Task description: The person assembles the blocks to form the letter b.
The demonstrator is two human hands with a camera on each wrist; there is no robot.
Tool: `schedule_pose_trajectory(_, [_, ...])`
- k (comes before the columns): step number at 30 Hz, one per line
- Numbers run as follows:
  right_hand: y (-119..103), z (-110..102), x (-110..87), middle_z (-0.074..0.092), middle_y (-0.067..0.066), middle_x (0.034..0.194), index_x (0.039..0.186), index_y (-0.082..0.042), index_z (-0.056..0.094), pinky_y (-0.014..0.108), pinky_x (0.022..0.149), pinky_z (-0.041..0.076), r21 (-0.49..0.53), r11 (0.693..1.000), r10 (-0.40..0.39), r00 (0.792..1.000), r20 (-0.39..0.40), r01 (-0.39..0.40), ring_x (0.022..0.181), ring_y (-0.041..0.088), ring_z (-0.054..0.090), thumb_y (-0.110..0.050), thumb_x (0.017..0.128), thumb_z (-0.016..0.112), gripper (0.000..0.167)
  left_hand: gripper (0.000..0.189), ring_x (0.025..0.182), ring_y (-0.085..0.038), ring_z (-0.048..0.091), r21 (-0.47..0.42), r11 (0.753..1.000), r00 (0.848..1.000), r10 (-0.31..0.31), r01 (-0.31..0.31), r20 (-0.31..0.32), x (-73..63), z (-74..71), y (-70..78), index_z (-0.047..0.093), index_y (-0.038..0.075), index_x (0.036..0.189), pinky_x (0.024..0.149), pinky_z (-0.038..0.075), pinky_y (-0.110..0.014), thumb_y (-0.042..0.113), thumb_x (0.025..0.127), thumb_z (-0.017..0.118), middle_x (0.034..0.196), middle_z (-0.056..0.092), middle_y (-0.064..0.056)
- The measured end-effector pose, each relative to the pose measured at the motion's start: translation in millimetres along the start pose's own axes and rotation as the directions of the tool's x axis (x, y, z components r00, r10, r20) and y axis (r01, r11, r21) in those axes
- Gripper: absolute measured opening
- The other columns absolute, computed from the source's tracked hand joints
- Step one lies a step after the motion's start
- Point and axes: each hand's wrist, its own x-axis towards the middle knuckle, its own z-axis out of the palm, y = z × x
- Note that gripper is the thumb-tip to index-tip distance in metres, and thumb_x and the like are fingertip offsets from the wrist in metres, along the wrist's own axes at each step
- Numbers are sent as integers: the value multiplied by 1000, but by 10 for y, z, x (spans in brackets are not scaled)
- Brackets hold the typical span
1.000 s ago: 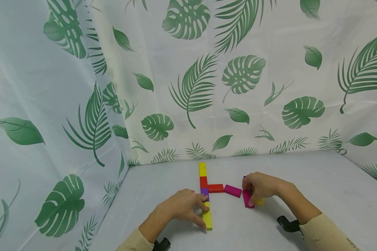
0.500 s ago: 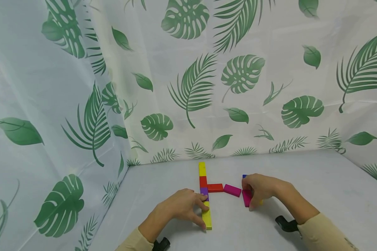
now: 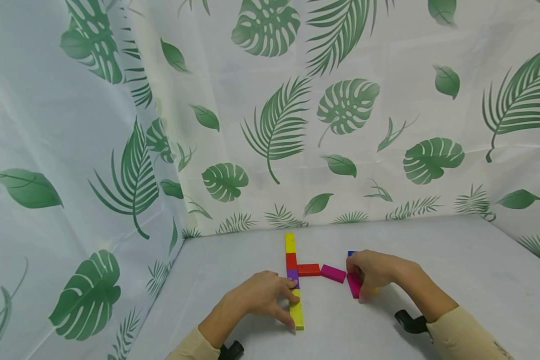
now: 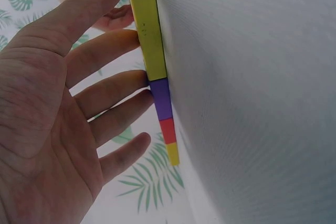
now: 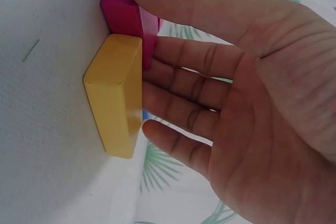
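A straight row of flat blocks runs away from me in the head view: yellow nearest [image 3: 297, 318], then purple [image 3: 292, 274], red [image 3: 291, 260] and yellow [image 3: 290, 242]. My left hand [image 3: 262, 295] rests along its left side, fingers spread and fingertips at the purple and near yellow blocks. From the row a red block [image 3: 309, 270] points right, followed by a tilted magenta block [image 3: 333, 273]. My right hand [image 3: 380, 267] pinches a second magenta block [image 3: 354, 287] between thumb and fingers. Beside it stands an orange-yellow block [image 5: 116, 85], mostly hidden by that hand in the head view.
A blue block [image 3: 351, 253] shows partly behind the right fingers. The white table [image 3: 333, 330] meets a leaf-printed cloth [image 3: 369, 190] at the back and left. Black wrist mounts [image 3: 411, 321] hang under both forearms.
The right hand has shifted slightly and its thumb has come nearer the front end of the magenta block, leaving more of the blue block in sight. The left hand stays in place.
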Motion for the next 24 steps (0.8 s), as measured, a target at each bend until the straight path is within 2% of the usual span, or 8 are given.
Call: schedule_pose_trajectory(24, [-38, -13, -30, 61, 0, 95, 106, -18, 65, 41, 75, 56, 21, 1000, -1, 1000, 29, 0, 93, 22, 55, -17, 64, 98, 53, 57, 129, -6, 58, 14, 1000, 1000, 3, -3, -1, 4, 13, -18, 74, 43, 126, 105, 50, -32, 67, 75, 83, 148, 60, 17])
